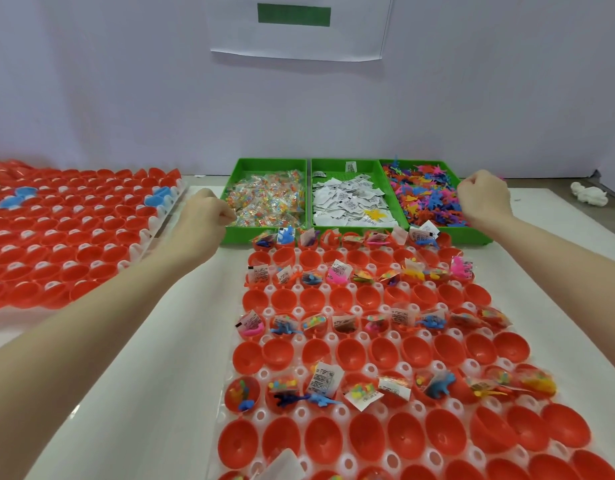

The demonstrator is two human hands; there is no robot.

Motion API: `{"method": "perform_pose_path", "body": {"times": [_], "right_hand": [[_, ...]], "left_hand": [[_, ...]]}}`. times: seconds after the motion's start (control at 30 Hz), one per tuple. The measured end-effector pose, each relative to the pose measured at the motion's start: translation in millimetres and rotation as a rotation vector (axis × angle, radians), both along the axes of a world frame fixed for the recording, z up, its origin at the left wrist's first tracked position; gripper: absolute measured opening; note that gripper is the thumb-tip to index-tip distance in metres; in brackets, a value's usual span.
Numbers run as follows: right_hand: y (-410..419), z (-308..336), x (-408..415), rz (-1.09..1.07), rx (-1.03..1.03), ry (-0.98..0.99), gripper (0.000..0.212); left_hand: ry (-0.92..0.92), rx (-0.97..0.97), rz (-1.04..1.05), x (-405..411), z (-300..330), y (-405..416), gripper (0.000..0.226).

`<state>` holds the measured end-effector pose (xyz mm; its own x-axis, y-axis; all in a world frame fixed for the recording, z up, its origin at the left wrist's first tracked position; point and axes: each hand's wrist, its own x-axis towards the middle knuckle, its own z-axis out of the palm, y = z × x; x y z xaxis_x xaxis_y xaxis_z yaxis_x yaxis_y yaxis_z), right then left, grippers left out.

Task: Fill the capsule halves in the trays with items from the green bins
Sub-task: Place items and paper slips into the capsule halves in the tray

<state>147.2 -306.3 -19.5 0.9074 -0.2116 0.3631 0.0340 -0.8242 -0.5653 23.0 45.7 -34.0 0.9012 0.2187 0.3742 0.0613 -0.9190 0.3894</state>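
Note:
Three green bins stand at the back of the white table. The left bin [264,163] holds clear candy packets [268,199], the middle bin [330,163] printed paper slips [347,202], and the right bin [467,237] small colourful toy figures [427,195]. In front lies a white tray [297,311] of red capsule halves [347,355]; filled rows alternate with empty ones. My left hand [205,216] is curled at the left bin's edge, fingertips pinching into the candy packets. My right hand [484,195] is curled over the toy figures; what it grips is hidden.
A second tray [91,237] of stacked red halves, with two blue halves [18,197], lies at the left. A crumpled white object [588,194] sits at the far right. A yellow star [375,213] lies in the middle bin. A paper sheet [299,32] hangs on the wall.

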Motion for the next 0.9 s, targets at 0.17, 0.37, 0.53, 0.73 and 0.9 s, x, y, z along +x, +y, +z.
{"method": "perform_pose_path", "body": {"times": [0.17, 0.37, 0.53, 0.73, 0.9], "right_hand": [[36, 12, -4, 0.053, 0.09, 0.064, 0.047], [91, 10, -11, 0.436, -0.164, 0.253, 0.039], [115, 6, -11, 0.471, -0.42, 0.334, 0.035], [113, -2, -5, 0.457, -0.551, 0.391, 0.024], [119, -6, -4, 0.391, -0.487, 0.322, 0.031]], "left_hand": [[-0.002, 0.003, 0.016, -3, -3, -1, 0.027], [0.068, -0.001, 0.027, -3, -7, 2, 0.026], [-0.067, -0.144, 0.048, -9, -8, 0, 0.023], [-0.262, -0.293, 0.146, -23, -3, 1, 0.017], [-0.287, -0.376, 0.142, -30, 3, -4, 0.016]]}}
